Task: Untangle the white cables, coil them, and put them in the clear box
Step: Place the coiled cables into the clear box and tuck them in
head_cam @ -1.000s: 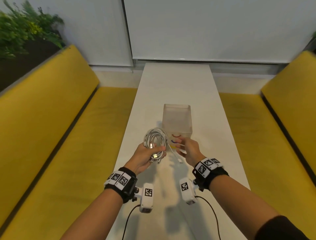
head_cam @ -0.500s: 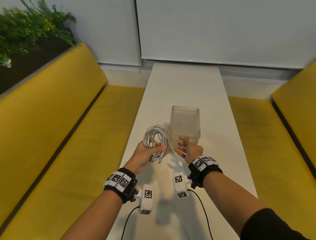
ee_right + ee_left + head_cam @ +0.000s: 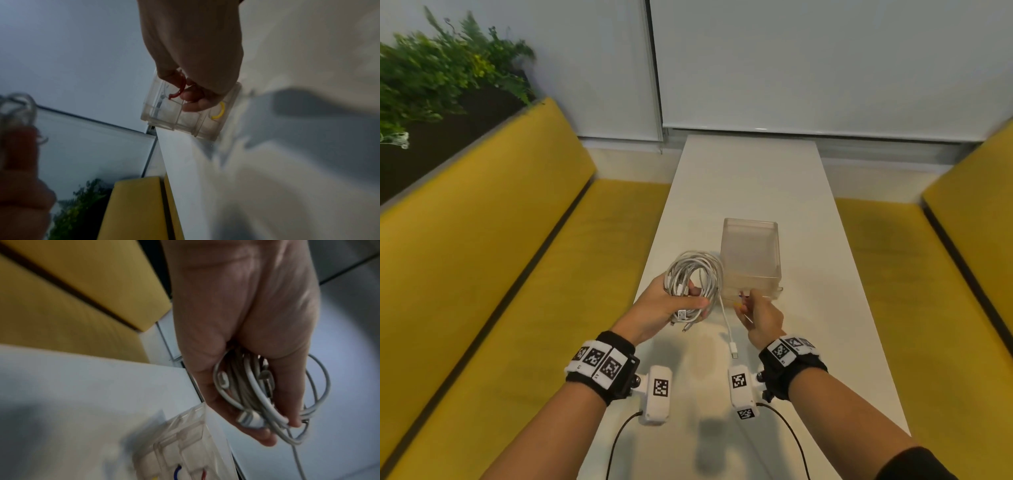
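My left hand (image 3: pixel 683 305) grips a coil of white cables (image 3: pixel 693 274) just left of the clear box (image 3: pixel 751 253) on the white table (image 3: pixel 750 178). One loose cable end (image 3: pixel 734 351) dangles from the coil between my wrists. In the left wrist view the fingers and thumb wrap the coil (image 3: pixel 257 394), with several plugs showing. My right hand (image 3: pixel 749 301) is at the box's near face. In the right wrist view its fingers (image 3: pixel 191 95) curl round a red loop handle (image 3: pixel 180 88) on the box (image 3: pixel 185 125). A yellow handle (image 3: pixel 219 112) sits beside it.
Yellow benches (image 3: pixel 517 274) (image 3: pixel 928 274) run along both sides of the narrow table. A planter with green leaves (image 3: pixel 431 78) stands behind the left bench. White blinds (image 3: pixel 825 61) close off the far end. A blue handle (image 3: pixel 176 472) shows on the box.
My right hand has closed in on the box's near face and hooked the red handle. The coil stays in my left hand, raised a little beside the box.
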Demonstrator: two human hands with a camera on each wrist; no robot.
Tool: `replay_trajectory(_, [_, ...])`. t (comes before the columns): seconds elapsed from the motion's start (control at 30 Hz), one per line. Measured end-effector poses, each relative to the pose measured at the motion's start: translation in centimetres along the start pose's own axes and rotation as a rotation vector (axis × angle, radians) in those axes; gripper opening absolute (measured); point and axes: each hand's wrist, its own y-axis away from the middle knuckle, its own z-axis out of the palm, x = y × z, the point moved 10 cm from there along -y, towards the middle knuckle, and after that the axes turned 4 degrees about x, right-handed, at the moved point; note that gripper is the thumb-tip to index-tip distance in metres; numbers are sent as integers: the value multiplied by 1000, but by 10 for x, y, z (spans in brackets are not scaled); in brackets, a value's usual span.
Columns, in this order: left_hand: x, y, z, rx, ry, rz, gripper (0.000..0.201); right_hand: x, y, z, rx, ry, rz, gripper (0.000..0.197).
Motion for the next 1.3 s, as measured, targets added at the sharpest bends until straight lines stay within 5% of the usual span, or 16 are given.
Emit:
replay_trajectory(0.2, [48, -22, 7, 65, -444, 150, 59, 12, 14, -26, -38, 47, -1, 11])
replay_trajectory(0.37, [72, -35, 73, 66, -1103, 409, 63, 14, 27, -33, -104, 21, 3, 5])
replay_trajectory(0.47, [55, -37, 116, 42, -1504, 553, 78, 13, 33, -30, -133, -1, 9, 5])
replay_trajectory(0.6, [17, -42, 142, -14, -1791, 558, 60, 9, 38, -25, -182, -33, -3, 7])
replay_trajectory(0.93, [-23, -45, 154, -196, -2057, 562, 42, 7, 33, -27, -241, 35, -28, 18])
replay_trajectory(1.1, [-17, -56, 159, -109, -2011, 484, 34, 7, 34, -28, -230, 41, -44, 14])
replay_trajectory(1.3, [-25, -44, 143, -373, -1693, 658, 81, 6, 31, -30, -226, 34, -49, 17])
